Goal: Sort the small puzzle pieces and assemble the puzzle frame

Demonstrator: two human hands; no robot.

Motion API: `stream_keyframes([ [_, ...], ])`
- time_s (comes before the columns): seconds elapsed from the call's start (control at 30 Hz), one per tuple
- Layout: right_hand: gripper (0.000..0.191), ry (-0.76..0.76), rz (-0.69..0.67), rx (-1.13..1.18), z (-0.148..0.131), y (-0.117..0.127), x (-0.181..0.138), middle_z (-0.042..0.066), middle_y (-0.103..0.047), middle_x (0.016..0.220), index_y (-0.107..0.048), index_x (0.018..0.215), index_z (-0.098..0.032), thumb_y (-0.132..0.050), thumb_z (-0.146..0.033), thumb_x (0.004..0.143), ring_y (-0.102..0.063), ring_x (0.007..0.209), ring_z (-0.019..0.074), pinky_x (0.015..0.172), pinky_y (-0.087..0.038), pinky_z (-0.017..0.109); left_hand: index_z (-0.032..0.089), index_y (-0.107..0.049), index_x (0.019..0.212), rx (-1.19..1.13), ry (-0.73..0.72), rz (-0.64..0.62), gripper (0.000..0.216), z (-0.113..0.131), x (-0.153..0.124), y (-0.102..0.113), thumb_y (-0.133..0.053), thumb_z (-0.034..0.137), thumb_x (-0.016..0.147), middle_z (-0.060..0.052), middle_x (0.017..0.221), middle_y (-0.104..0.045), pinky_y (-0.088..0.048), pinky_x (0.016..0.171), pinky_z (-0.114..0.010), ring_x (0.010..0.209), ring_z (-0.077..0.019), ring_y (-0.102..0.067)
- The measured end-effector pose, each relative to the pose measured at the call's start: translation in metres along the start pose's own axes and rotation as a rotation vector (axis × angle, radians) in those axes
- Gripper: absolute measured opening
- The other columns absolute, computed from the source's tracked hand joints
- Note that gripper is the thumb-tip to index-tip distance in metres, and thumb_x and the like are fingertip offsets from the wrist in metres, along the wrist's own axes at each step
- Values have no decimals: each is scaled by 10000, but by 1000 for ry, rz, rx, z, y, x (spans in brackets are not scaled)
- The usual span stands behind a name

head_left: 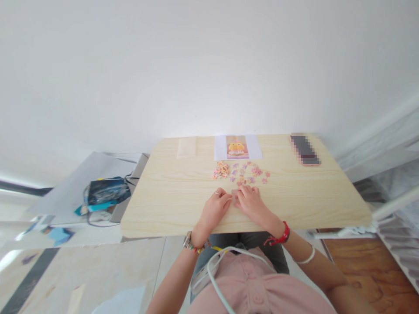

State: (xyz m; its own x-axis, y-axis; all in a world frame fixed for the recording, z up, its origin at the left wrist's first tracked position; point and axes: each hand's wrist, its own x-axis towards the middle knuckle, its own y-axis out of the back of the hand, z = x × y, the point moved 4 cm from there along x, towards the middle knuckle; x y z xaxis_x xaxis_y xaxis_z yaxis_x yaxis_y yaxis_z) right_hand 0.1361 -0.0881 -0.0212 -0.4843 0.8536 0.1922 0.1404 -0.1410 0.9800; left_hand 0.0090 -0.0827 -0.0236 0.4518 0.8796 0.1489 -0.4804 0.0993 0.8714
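Near the front middle of the table, my left hand (214, 208) rests with its fingers curled and thumb drawn in; anything inside the pinch is too small to make out. Close beside it, my right hand (251, 204) bends its fingers over a small pinkish section of jigsaw puzzle (234, 194), gripping it and covering part of it. Just beyond the hands lie scattered pink and purple jigsaw pieces (251, 179). A denser heap of orange and yellow jigsaw pieces (222, 169) sits to their left.
A printed sheet (254, 147) with an orange cartoon picture lies at the table's back edge by the wall. Left of it is a pale, flat packet (187, 148). A phone (305, 150) lies back right on the wooden table (314, 198). A dark bag (108, 192) stands left of the table.
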Motion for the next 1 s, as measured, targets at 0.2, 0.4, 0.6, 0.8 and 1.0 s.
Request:
stream_keyframes([
  [0.2,198,-3,-4,-27,-1,0,0,131,-522,1044,-549,895,-146,-482,-326,846,-455,917,229,733,-306,359,192,-602,849,15,8,-19,185,1,0,-4,-419,207,830,-36,839,-488,-453,699,-240,755,-127,-512],
  [0.4,199,-4,-3,-8,-1,-2,-1,134,-522,1052,-550,915,-149,-495,-324,839,-459,923,234,737,-308,364,199,-601,840,11,12,-27,182,1,0,-4,-420,195,824,-30,836,-482,-447,694,-237,750,-124,-506],
  [0.6,195,-14,31,61,0,-4,-3,103,-557,984,-560,973,-168,-531,-287,821,-476,909,221,751,-300,362,201,-600,865,54,16,-39,188,1,1,-5,-416,193,829,-29,843,-479,-446,687,-236,752,-125,-505],
  [0.8,137,-1,79,136,-2,-5,-6,69,-585,900,-596,931,-185,-521,-237,828,-486,874,191,768,-282,351,204,-598,874,59,21,-32,185,0,2,-6,-420,185,827,-31,848,-484,-449,696,-238,761,-125,-513],
  [1.0,115,-12,96,204,-2,-2,-9,50,-586,868,-622,837,-184,-518,-231,827,-498,857,172,787,-287,343,196,-594,881,47,28,-31,174,-1,2,-6,-429,206,828,-36,870,-493,-453,718,-246,779,-131,-520],
])
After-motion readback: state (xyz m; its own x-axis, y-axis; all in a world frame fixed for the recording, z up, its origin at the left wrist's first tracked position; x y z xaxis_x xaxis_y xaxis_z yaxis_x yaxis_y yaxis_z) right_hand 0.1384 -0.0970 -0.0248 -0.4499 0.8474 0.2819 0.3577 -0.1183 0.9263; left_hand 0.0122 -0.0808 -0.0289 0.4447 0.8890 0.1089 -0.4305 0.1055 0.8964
